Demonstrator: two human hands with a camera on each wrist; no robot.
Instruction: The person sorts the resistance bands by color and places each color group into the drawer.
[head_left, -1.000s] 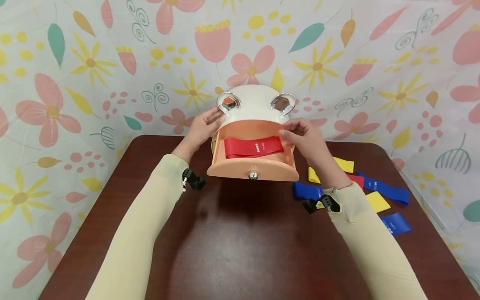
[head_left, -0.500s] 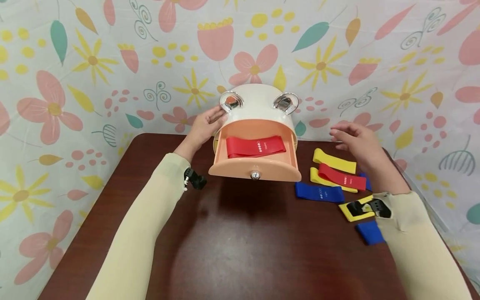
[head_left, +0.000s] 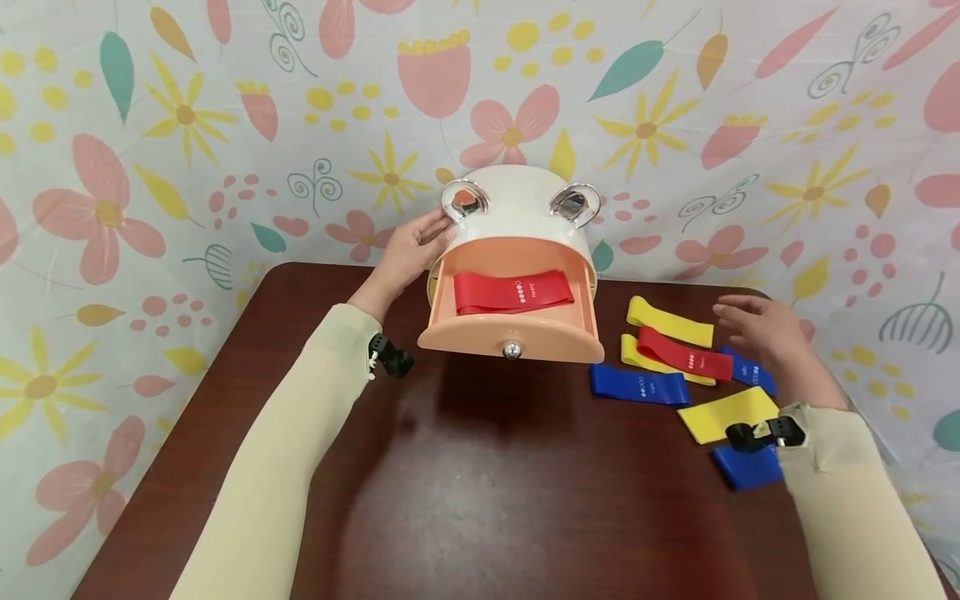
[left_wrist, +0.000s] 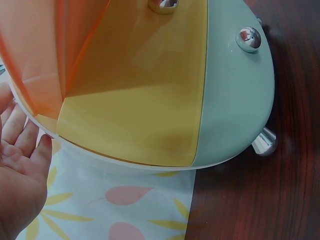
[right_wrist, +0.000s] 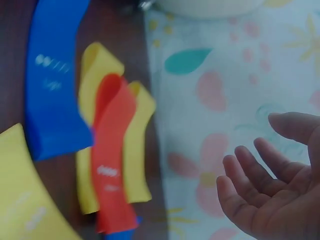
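A white drawer box (head_left: 517,204) with two silver ear-like rings stands at the back of the table. Its orange top drawer (head_left: 457,335) is pulled out, and a red resistance band (head_left: 513,292) lies folded inside. My left hand (head_left: 408,254) rests against the box's left side, fingers partly hidden behind it. In the left wrist view, a yellow drawer (left_wrist: 135,120) and a pale green one (left_wrist: 237,95) show below the orange drawer. My right hand (head_left: 768,333) hovers over the right of the table, fingers loosely bent, holding nothing. Near it lies another red resistance band (head_left: 678,354).
Yellow bands (head_left: 727,414) and blue bands (head_left: 637,385) lie around the red one at the table's right. The dark brown table (head_left: 480,500) stretches in front of the box. A flower-patterned cloth (head_left: 300,83) hangs close behind.
My right hand has left the drawer's right edge and moved right, over the loose bands. The left hand has stayed against the box, and the drawer remains pulled out.
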